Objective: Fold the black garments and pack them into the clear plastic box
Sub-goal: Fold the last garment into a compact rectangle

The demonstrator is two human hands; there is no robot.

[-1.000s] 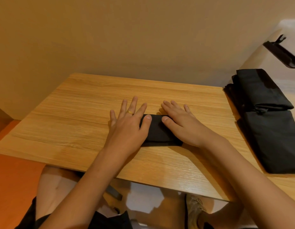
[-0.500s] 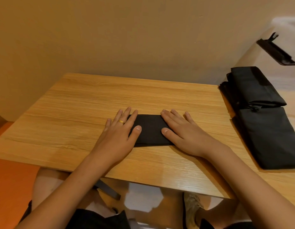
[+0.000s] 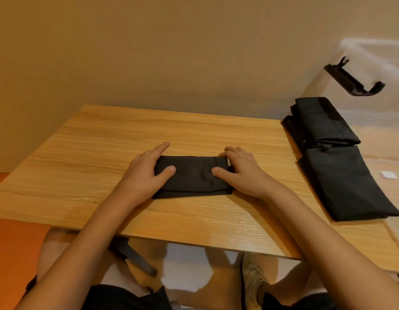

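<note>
A folded black garment (image 3: 192,175) is lying flat near the middle of the wooden worktop (image 3: 93,153), its long side running left to right. The left hand (image 3: 140,175) is covering its left end, the thumb pressing on top and the index finger stretching straight past the far corner. Its other fingers are hiding, so I cannot tell whether this grip is grasping the cloth or only pressing it. The right hand (image 3: 241,173) is grasping the right end, thumb lying on top and fingers curling over the far corner. At the worktop's right edge two other folded black pieces are lying end to end, the far piece (image 3: 323,121) touching the near piece (image 3: 348,184). The clear box (image 3: 373,52) is standing beside them, a black clip (image 3: 355,82) showing on its wall — whether the pieces are sitting inside it I cannot tell.
</note>
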